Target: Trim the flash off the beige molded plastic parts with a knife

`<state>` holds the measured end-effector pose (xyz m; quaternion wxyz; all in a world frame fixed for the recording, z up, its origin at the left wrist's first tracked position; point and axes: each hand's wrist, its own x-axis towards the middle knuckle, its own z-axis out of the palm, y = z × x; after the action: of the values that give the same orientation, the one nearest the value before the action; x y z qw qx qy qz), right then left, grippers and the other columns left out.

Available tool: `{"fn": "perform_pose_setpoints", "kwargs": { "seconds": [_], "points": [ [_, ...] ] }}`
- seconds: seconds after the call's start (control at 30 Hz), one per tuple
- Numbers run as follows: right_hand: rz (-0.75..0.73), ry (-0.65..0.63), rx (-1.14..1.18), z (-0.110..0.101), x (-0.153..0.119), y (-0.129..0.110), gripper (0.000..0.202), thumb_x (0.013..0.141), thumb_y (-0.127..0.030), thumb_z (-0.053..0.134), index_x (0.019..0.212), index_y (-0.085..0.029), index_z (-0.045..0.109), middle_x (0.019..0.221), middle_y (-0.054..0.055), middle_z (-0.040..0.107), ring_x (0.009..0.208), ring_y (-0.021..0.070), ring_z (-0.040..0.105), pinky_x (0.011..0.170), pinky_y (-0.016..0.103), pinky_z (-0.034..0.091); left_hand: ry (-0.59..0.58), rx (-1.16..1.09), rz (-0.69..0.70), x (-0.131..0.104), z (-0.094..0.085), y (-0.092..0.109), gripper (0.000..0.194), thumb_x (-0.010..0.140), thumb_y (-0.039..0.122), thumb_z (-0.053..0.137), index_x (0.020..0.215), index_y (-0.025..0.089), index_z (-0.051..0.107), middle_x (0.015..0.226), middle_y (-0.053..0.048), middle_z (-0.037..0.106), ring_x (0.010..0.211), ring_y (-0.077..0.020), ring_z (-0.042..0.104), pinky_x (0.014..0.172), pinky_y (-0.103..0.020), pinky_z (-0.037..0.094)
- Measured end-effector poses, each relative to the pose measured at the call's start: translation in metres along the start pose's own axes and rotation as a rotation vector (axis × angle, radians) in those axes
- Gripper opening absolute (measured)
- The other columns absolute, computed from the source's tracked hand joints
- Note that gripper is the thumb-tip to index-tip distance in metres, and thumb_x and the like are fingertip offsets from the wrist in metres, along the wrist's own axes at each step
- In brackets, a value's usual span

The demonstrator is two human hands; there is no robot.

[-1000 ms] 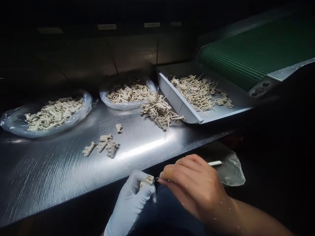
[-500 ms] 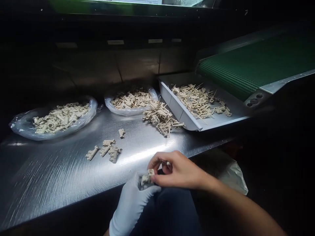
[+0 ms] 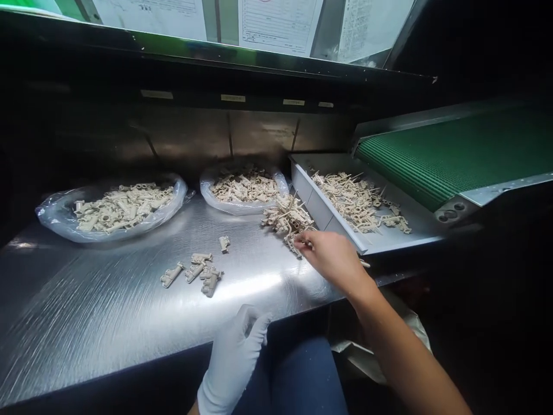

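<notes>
My left hand [image 3: 237, 353], in a white glove, is curled near the front edge of the metal table [image 3: 142, 311]; whatever its fingers hold, if anything, is hidden. My bare right hand [image 3: 329, 253] reaches to the front of a heap of beige plastic parts [image 3: 287, 214], its fingertips pinched against them. What lies between those fingertips I cannot make out. Several separate beige pieces [image 3: 211, 282] lie on the table to the left, with a single one [image 3: 224, 244] a little behind them.
Two clear plastic bags [image 3: 58, 222] [image 3: 233, 208] of beige parts lie open at the back. A white tray [image 3: 415, 245] of parts stands at the right, under the end of a green conveyor belt [image 3: 466, 150]. Crumpled sheeting [image 3: 363, 363] hangs below the table edge.
My right hand has left my gloved hand and moved up to the heap. The part seen between my hands no longer shows. The view has tilted up, showing more papers behind.
</notes>
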<state>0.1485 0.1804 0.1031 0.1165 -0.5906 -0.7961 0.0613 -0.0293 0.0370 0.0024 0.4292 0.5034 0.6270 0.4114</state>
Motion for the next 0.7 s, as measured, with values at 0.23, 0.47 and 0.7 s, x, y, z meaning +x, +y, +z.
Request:
{"fn": "perform_pose_setpoints", "kwargs": {
  "seconds": [0.23, 0.47, 0.7],
  "points": [
    [0.131, 0.017, -0.235, 0.040, -0.004, 0.005, 0.028, 0.105, -0.034, 0.055, 0.117, -0.014, 0.072, 0.120, 0.019, 0.069, 0.094, 0.0300, 0.076, 0.066, 0.033, 0.052, 0.013, 0.017, -0.013, 0.000, 0.003, 0.000, 0.036, 0.099, 0.045, 0.056, 0.069, 0.024, 0.058, 0.063, 0.003, 0.062, 0.061, -0.0187, 0.061, 0.064, -0.028, 0.046],
    [0.100, 0.044, -0.166, 0.055, -0.002, 0.005, 0.021, 0.099, -0.032, 0.064, 0.105, -0.016, 0.076, 0.115, 0.015, 0.071, 0.096, 0.0274, 0.075, 0.070, 0.030, 0.052, 0.035, 0.030, -0.013, -0.001, 0.004, 0.003, 0.038, 0.099, 0.047, 0.056, 0.069, 0.024, 0.058, 0.063, 0.004, 0.061, 0.062, -0.0188, 0.060, 0.065, -0.028, 0.046],
    [0.003, 0.196, 0.114, 0.062, -0.012, 0.019, 0.025, 0.102, -0.037, 0.061, 0.091, -0.019, 0.075, 0.083, 0.003, 0.073, 0.073, 0.0177, 0.070, 0.063, 0.024, 0.049, 0.045, 0.001, -0.030, -0.001, 0.006, 0.004, 0.033, 0.098, 0.048, 0.059, 0.076, 0.024, 0.063, 0.070, 0.003, 0.064, 0.068, -0.0201, 0.062, 0.070, -0.031, 0.046]
  ]
}}
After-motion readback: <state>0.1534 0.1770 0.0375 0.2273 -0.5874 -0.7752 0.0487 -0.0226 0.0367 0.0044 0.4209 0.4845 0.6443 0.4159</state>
